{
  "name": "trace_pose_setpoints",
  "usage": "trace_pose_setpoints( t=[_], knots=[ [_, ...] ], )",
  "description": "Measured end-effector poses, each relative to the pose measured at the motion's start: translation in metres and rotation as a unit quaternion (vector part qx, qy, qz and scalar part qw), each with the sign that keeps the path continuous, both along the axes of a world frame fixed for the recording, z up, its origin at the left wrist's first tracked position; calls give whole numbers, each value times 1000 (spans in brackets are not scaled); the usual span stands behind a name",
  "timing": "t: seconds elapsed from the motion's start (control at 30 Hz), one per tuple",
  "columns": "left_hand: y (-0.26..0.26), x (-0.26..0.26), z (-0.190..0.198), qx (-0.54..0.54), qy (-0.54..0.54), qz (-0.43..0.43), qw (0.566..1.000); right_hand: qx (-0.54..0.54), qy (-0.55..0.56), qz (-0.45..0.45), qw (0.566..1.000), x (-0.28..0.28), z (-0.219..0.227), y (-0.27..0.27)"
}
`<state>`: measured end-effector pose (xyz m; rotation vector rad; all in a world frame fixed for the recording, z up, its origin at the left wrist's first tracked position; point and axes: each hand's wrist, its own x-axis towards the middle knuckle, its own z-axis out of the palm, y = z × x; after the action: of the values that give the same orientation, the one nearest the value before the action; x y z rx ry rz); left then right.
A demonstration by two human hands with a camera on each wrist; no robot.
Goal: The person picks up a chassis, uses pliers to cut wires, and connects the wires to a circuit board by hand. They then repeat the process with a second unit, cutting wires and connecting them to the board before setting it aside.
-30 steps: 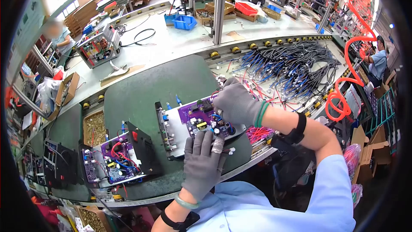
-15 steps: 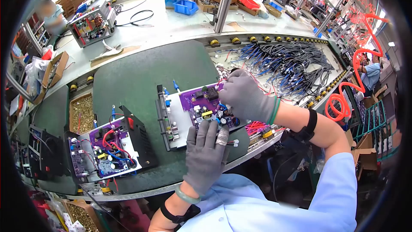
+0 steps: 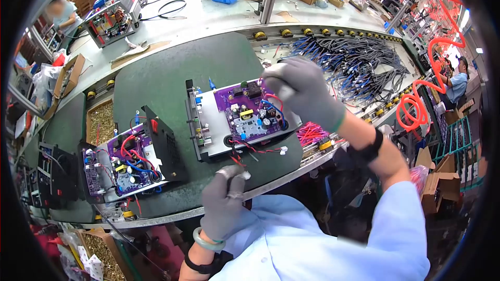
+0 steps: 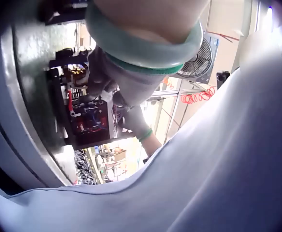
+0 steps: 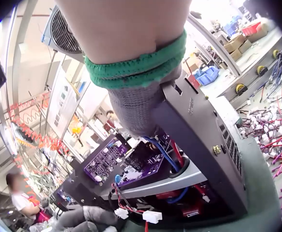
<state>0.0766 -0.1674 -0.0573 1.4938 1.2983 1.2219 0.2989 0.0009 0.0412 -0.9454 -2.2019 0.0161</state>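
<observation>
A metal chassis [image 3: 213, 119] with a purple circuit board [image 3: 247, 112] lies on the green mat. My gloved left hand [image 3: 224, 198] is at its front edge, finger and thumb pinching red wires [image 3: 237, 160] that trail from it, a white connector [image 3: 246, 175] beside the fingertips. My gloved right hand [image 3: 307, 91], blurred, is over the board's right end with fingers curled; I cannot tell what they hold. In the right wrist view the chassis's black end panel [image 5: 203, 140] stands in front of that hand [image 5: 136, 108], near blue and red cables [image 5: 167, 154].
Another open chassis [image 3: 127, 161] with a black panel stands to the left. Bundled black and blue cables [image 3: 349, 60] lie behind on the right. Pink-red wires [image 3: 312, 134] sit right of the chassis. A box of brass-coloured parts [image 3: 100, 119] is set into the bench.
My left hand has left the board's front edge and drawn back toward my body, fingers now curled at the wires. My right hand has lifted slightly, exposing more of the board.
</observation>
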Motion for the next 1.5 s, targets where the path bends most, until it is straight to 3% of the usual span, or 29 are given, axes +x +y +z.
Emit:
trace_pose_setpoints(
  t=[0.03, 0.1, 0.13, 0.17, 0.2, 0.23, 0.27, 0.33, 0.37, 0.6, 0.7, 0.8, 0.87, 0.93, 1.0, 1.07, 1.13, 1.17, 1.2, 1.3, 1.4, 1.47, 1.5],
  knots=[
    [-2, -3, 1, 2, -1, 5, 1000, 45, 34, 0, 998, 0, 11, -18],
    [-11, -19, 2, -33, -44, 42, 998, -94, 49, 39, 994, 13, 11, -58],
    [-10, -24, 0, -33, -41, 46, 998, -113, 30, 59, 991, 18, 1, -76],
    [-9, -29, -3, 13, 10, 63, 998, -215, -25, 10, 976, 22, -6, -98],
    [-9, -30, -4, 58, 62, 81, 993, -194, -49, -2, 980, 17, -26, -109],
    [0, -27, 4, 154, 179, 93, 967, -191, -77, -26, 978, 16, -43, -113],
    [5, -24, 10, 153, 183, 94, 967, -189, -104, -53, 975, 15, -56, -116],
    [13, -15, 19, 252, 300, 56, 918, -218, -49, -32, 974, 16, -74, -117],
    [16, -11, 22, 255, 323, 47, 910, -246, 3, -12, 969, 16, -78, -118],
    [40, 2, 41, 270, 393, -12, 879, -229, 27, 20, 973, 8, -58, -120],
    [51, 0, 65, 264, 398, -32, 878, -320, 205, 22, 925, 1, -55, -112],
    [62, 3, 80, 234, 401, -84, 882, -381, 253, 75, 886, -18, -23, -102],
    [75, 2, 87, 262, 453, -125, 843, -362, 264, 132, 884, -26, -31, -99],
    [93, -6, 73, 255, 389, -110, 878, -403, 271, 183, 855, -31, -26, -97],
    [102, -15, 95, 306, 378, -75, 870, -420, 432, 158, 782, -30, -31, -99],
    [116, -31, 89, 329, 366, -39, 870, -419, 394, 139, 806, -14, -60, -95],
    [146, -49, 47, 130, 134, 13, 982, -431, 208, 139, 867, -5, -62, -105],
    [160, -55, 38, 13, 1, -15, 1000, -285, 209, 167, 920, -21, -75, -107],
    [164, -49, 39, 14, 0, -14, 1000, -250, 172, 133, 943, -32, -84, -108],
    [170, -35, 36, 68, 77, 25, 994, -239, 225, 122, 937, -58, -91, -96],
    [181, -40, 33, -67, 29, 41, 996, -285, 260, 120, 915, -73, -78, -82],
    [170, -32, 39, -64, 8, 66, 996, -150, 73, 53, 985, -80, -61, -64],
    [164, -28, 46, -67, 24, 83, 994, -98, 0, 36, 995, -81, -48, -59]
  ],
)
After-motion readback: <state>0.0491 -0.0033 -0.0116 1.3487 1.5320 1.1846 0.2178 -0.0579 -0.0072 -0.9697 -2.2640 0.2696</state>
